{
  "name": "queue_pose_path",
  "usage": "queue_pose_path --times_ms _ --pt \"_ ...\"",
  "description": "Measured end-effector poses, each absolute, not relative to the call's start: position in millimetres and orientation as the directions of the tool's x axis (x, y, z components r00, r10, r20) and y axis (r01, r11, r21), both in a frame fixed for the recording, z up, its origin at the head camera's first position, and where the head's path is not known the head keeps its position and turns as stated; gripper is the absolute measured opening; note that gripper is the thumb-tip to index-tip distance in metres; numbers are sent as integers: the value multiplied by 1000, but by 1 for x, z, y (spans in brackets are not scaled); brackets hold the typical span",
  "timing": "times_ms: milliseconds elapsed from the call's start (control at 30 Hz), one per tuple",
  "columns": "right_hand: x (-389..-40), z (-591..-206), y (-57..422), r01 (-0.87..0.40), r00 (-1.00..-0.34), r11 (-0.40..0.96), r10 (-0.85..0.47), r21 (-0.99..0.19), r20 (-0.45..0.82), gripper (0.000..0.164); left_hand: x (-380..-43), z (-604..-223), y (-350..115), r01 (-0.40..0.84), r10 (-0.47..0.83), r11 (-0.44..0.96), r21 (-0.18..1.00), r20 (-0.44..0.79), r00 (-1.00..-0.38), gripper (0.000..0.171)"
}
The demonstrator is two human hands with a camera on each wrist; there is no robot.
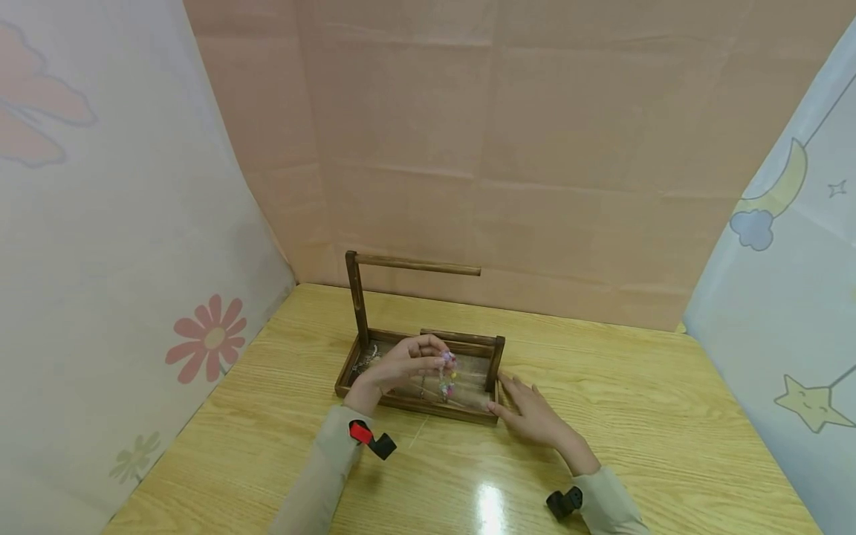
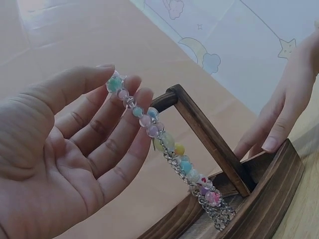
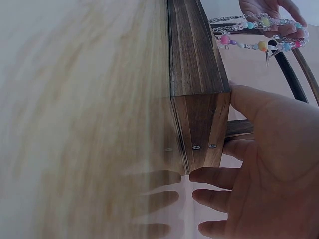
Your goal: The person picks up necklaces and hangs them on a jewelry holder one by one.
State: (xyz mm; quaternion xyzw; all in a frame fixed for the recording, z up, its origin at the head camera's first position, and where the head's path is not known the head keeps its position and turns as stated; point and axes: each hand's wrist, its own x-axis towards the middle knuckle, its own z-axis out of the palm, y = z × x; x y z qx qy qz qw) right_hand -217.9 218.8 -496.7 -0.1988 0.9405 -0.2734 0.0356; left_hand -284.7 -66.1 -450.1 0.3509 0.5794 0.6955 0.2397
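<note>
My left hand (image 1: 406,362) pinches one end of a beaded necklace (image 2: 167,142) between thumb and fingertips. Pastel beads in pink, blue, green and yellow hang from it, running into silver chain, above a dark wooden jewelry stand (image 1: 428,406). In the left wrist view the lower chain reaches down to the tray wall. At the stand's right end rests my right hand (image 1: 533,417), its fingers extended along the end wall and its thumb at the front corner. From the right wrist, the tray's end (image 3: 199,124) shows small screws beside the fingers.
A tall post (image 1: 357,301) with a long horizontal bar (image 1: 421,264) rises at the stand's left; a shorter post (image 1: 495,362) with its own bar stands at the right. Silver jewelry (image 1: 364,360) lies in the tray's left part. Cloth walls surround the wooden table (image 1: 635,401).
</note>
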Motion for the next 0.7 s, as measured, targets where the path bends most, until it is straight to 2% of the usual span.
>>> queue_pose_path --times_ms 367,700 --pt "-218 -497 218 -367 -917 768 -394 -525 64 68 -282 -443 -73 107 683 -198 974 216 -698 18" --pt "-217 -495 221 -422 -904 784 -405 -455 139 67 -282 -438 -78 92 637 -195 976 197 -745 19"
